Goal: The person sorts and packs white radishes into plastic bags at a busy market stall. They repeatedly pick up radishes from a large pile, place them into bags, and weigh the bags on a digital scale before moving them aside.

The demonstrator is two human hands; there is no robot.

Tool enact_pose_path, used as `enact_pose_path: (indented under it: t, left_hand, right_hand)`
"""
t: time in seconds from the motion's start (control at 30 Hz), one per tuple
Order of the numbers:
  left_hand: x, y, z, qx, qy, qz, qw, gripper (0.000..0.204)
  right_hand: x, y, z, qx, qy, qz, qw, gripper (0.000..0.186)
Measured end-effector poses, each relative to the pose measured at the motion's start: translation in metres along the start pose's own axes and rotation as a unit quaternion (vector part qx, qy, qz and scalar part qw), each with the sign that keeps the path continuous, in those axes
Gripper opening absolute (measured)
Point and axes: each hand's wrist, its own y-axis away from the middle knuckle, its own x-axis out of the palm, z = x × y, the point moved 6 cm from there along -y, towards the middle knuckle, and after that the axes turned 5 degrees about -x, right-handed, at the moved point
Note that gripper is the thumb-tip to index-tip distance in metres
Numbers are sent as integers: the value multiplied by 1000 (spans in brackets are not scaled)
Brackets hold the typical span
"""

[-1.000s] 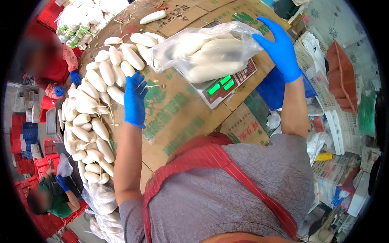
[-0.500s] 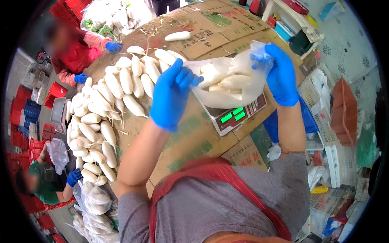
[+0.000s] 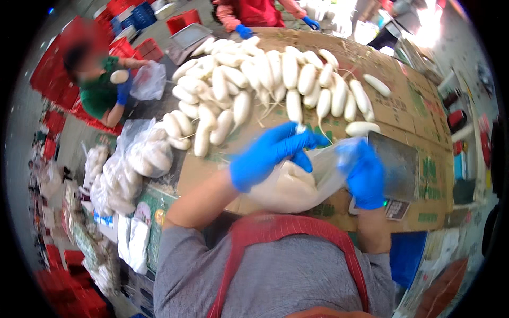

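Note:
A clear plastic bag (image 3: 289,188) with white radishes inside hangs in front of my apron, off the scale. My right hand (image 3: 366,175), in a blue glove, is closed around the gathered film at one side of the bag's mouth. My left hand (image 3: 273,156), also gloved in blue, is at the other side, its index finger and thumb around the film; blur hides the exact grip. A scale (image 3: 395,164) with a metal pan stands just beyond my right hand, which partly covers its display panel. One loose radish (image 3: 363,129) lies beside the pan.
A large heap of white radishes (image 3: 228,79) covers the far left of the cardboard-covered table (image 3: 424,124). Filled bags (image 3: 119,177) stand at the left. A person in green (image 3: 101,90) holds a radish and a bag; another in red (image 3: 257,13) stands across the table.
The bag of radishes has come off the scale toward my body, carried by my hands. My view has turned, so the heap and co-workers appear farther right. The person in green has raised a radish.

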Motion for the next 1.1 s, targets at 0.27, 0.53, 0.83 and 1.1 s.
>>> enact_pose_path:
  t: [0.27,0.53,0.83,1.1]
  left_hand:
    - [-37,74,21,-63,-1,-86,994,32]
    - [-60,70,9,-77,-245,-27,966,30]
    - [-228,66,157,-58,-537,-383,750,14]
    - [-144,52,78,88,-79,-419,900,15]
  right_hand:
    - [133,8,-50,165,-330,183,911,33]
    - [133,-17,-59,61,17,292,954,12]
    - [106,63,-174,134,272,297,906,22]
    - [112,36,-112,-34,80,415,906,19]
